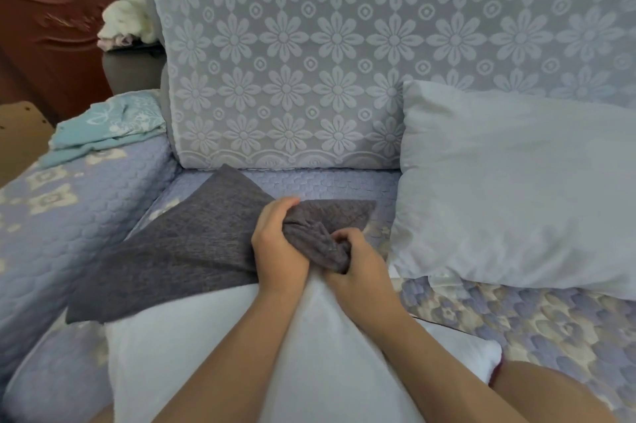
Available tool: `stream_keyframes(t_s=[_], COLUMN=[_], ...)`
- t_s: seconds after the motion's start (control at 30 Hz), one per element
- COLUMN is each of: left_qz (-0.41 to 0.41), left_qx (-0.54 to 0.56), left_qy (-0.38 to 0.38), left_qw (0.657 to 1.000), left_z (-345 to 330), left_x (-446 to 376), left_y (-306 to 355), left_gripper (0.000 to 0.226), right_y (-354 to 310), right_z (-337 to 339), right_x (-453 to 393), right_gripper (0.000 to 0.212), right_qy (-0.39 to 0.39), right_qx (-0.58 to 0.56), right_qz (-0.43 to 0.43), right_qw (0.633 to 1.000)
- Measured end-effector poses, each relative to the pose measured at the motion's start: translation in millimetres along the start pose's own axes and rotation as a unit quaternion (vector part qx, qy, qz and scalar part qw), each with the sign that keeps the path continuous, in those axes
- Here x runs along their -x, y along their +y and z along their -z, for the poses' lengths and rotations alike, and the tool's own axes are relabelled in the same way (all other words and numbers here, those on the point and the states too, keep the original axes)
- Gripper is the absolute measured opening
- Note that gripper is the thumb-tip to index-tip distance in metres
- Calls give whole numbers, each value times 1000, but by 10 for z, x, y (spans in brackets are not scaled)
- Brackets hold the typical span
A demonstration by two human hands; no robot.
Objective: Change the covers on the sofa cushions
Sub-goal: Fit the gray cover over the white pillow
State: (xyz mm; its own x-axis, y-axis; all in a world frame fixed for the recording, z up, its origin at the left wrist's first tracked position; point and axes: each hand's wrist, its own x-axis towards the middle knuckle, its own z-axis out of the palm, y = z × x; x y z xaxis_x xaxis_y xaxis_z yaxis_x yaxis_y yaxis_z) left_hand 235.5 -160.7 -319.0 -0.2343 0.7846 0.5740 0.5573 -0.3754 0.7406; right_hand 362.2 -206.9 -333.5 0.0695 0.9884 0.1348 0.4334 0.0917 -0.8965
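A grey-purple cushion cover (pixel 192 243) lies spread on the sofa seat, its near end bunched up. My left hand (pixel 278 247) grips that bunched edge from the left. My right hand (pixel 358 264) grips it from the right, fingers curled into the fabric. Both hands sit at the top of a bare white cushion (pixel 213 353) that lies across my lap. A second bare white cushion (pixel 516 188) leans against the sofa back at the right.
The sofa back carries a pale floral lace throw (pixel 344 43). A quilted lilac spread (pixel 69 216) covers the seat and left armrest. Folded light-blue fabric (pixel 106 126) rests on that armrest. A white soft toy (pixel 127 12) sits behind it.
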Motion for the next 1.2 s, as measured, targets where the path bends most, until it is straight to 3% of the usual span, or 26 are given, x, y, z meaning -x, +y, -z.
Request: stream_keyframes(t_s=[0.1, 0.17, 0.23, 0.37, 0.53, 0.73, 0.83, 0.93, 1.03, 1.1, 1.2], left_qz=[-77, -122, -149, -121, 4, 33, 57, 30, -48, -66, -28], left_qx=[11, -40, -113, -253, -274, -82, -15, 32, -82, -193, -259], left_qy=[-41, -128, -208, -271, -184, -45, -32, -97, -181, -179, -157], left_qw=[996, 983, 960, 921, 944, 995, 998, 994, 979, 962, 953], left_z=[57, 56, 39, -60, -132, -111, -59, 31, 81, 48, -22], left_x=[65, 154, 210, 177, 40, 27, 4, 90, 211, 204, 161], left_y=[-5, 33, 87, 146, 101, -30, -71, 41, 106, 112, 176], left_gripper=[10, 23, 18, 20, 11, 40, 40, 38, 27, 16, 12], right_y=[33, 93, 123, 18, -8, -18, -54, -39, -16, -12, -42], right_z=[22, 111, 180, 146, 42, 17, -13, 39, 147, 165, 167], right_x=[-56, -123, -150, -95, -38, -66, -41, -74, -102, -97, -60], right_gripper=[33, 26, 21, 31, 42, 17, 26, 27, 28, 35, 45], right_qy=[62, 138, 182, 223, 166, 58, 23, 93, 172, 187, 189], right_qx=[51, 35, 4, -75, -52, 0, 27, 53, 49, 65, 65], right_qz=[-36, -111, -154, -111, -28, -5, 29, -10, -49, -43, 20], right_qw=[996, 984, 971, 966, 984, 998, 999, 994, 983, 979, 980])
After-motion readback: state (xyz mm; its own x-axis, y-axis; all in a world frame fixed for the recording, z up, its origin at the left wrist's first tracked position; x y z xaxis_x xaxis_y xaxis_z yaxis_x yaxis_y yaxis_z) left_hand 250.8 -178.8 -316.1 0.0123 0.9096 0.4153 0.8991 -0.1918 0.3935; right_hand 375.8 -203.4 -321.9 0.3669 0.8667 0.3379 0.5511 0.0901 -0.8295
